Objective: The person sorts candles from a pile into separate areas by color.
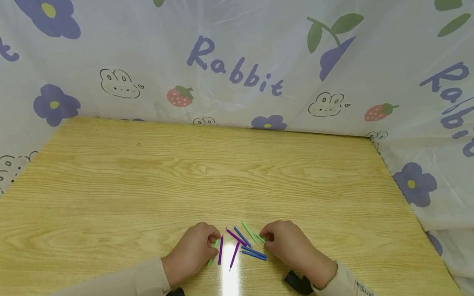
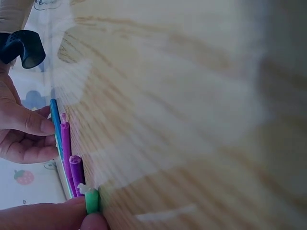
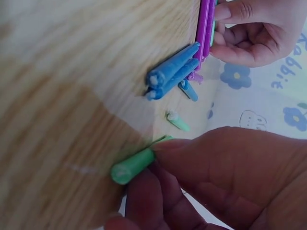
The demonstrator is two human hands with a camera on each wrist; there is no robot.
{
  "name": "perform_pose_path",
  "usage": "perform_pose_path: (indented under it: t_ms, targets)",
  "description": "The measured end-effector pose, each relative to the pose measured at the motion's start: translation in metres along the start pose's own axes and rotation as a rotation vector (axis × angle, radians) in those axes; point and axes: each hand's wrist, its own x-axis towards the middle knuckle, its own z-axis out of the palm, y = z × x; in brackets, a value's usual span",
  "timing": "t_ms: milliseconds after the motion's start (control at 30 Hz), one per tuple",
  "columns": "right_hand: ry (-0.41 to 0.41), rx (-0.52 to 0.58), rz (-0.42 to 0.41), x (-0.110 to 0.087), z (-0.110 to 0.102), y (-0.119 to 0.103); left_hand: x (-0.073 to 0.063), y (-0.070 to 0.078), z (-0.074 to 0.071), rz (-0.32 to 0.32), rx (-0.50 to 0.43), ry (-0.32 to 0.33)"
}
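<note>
Between thumb and fingers my left hand [image 1: 193,247] pinches a thin green candle [image 2: 92,202], its wick end showing in the left wrist view. My right hand [image 1: 292,244] pinches another green candle [image 3: 133,165] low over the wood, partly hidden by the fingers in the head view. Right beside the left fingertips lies a purple candle [image 1: 220,252]. Between the hands a second purple candle [image 1: 234,256] lies lengthwise, and a third purple candle [image 1: 237,237] crosses near a blue candle [image 1: 243,237]. Two more blue candles [image 1: 254,254] lie side by side. A loose green candle [image 1: 249,232] rests near the right fingertips.
The wooden table [image 1: 204,177] stretches beyond the candles to a printed cloth [image 1: 241,42] hanging at its back and sides. Black wrist straps [image 1: 297,283] sit under both forearms. A bright light streak reflects off the table near its front.
</note>
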Motion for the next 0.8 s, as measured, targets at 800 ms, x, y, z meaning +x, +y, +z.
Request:
perform_pose_path:
  t_ms: [800]
  targets:
    - [0.048,-0.007,0.048,0.0082,-0.01,0.0019,-0.0029,-0.0005,-0.002,-0.001,0.04,0.016]
